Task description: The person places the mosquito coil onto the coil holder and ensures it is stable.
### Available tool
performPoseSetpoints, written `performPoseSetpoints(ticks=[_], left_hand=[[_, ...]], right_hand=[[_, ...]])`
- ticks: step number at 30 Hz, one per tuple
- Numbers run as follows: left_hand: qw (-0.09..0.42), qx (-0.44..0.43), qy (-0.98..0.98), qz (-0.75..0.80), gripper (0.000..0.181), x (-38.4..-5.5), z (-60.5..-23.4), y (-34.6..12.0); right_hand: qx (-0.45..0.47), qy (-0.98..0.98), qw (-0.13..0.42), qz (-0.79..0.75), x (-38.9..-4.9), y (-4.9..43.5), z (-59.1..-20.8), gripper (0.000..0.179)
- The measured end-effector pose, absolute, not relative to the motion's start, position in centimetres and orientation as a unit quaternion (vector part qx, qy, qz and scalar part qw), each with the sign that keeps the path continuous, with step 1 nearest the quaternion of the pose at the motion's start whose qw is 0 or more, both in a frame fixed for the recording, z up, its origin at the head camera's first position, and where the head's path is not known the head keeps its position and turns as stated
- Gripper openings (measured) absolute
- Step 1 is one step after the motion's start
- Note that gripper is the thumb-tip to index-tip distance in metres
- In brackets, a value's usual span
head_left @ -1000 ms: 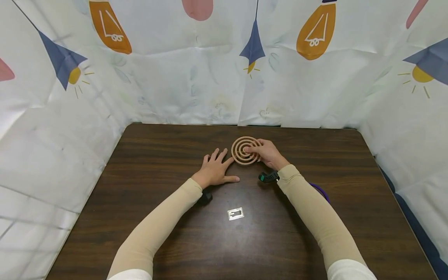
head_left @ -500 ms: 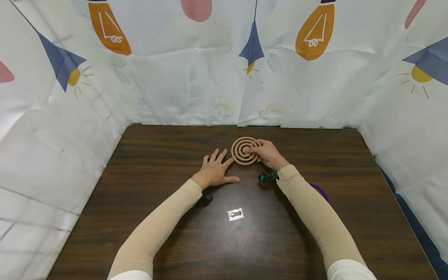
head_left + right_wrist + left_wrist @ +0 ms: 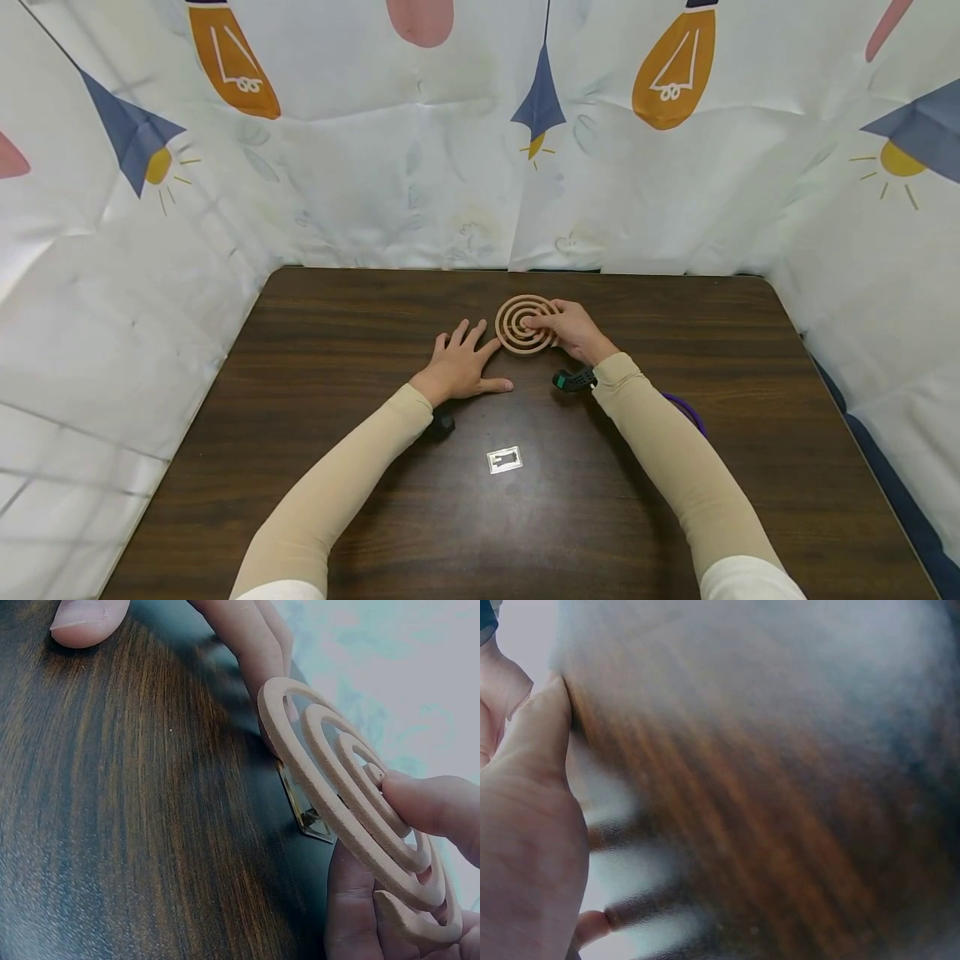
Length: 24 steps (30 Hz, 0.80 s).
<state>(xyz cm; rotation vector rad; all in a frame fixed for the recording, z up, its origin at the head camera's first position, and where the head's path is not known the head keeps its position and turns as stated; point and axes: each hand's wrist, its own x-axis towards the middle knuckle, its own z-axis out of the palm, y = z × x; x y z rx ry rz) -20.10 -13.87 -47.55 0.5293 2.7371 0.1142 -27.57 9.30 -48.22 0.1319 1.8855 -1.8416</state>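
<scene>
1. Head view: The right hand (image 3: 576, 331) pinches the tan coil (image 3: 507, 323) near the back of the brown table (image 3: 390, 517). Its thumb lies on the top, at the middle of the rings. The left hand (image 3: 459, 371) lies flat with its fingers spread and grips nothing. Its pointing finger reaches the coil's edge, but whether they touch is hard to tell. A flat silver piece (image 3: 505, 460) lies on the table, nearer the person, apart from both hands.
2. Head view, worries: The coil looks thin and may snap if the thumb pushes too hard. The finger by its rim could bump it and make it slip. No box, cup or bowl shows, so nothing is inside anything.
3. Left wrist view: This shows the table up close, with blurry streaks. The hand's side and a fingertip show, but no coil.
4. Right wrist view: The coil is tilted, with the thumb on one side and fingers behind. A thin gold-edged piece (image 3: 292, 796) shows behind the coil; what it is cannot be told. The loose outer tail could catch on something and crack.
</scene>
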Motion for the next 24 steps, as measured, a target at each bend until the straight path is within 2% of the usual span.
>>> performPoseSetpoints(ticks=[5,13,24], left_hand=[[0.174,0.186,0.966,0.041,0.092,-20.10,-47.58,-13.87],[0.175,0.185,0.966,0.047,0.092,-20.18,-47.81,-13.80],[0.176,0.184,0.966,0.040,0.092,-20.13,-47.60,-13.81]], right_hand=[[0.048,0.699,0.247,-0.669,-27.48,9.28,-48.15,0.028],[0.041,0.711,0.244,-0.658,-27.49,9.26,-48.29,0.035],[0.042,0.722,0.245,-0.645,-27.46,9.22,-47.99,0.028]])
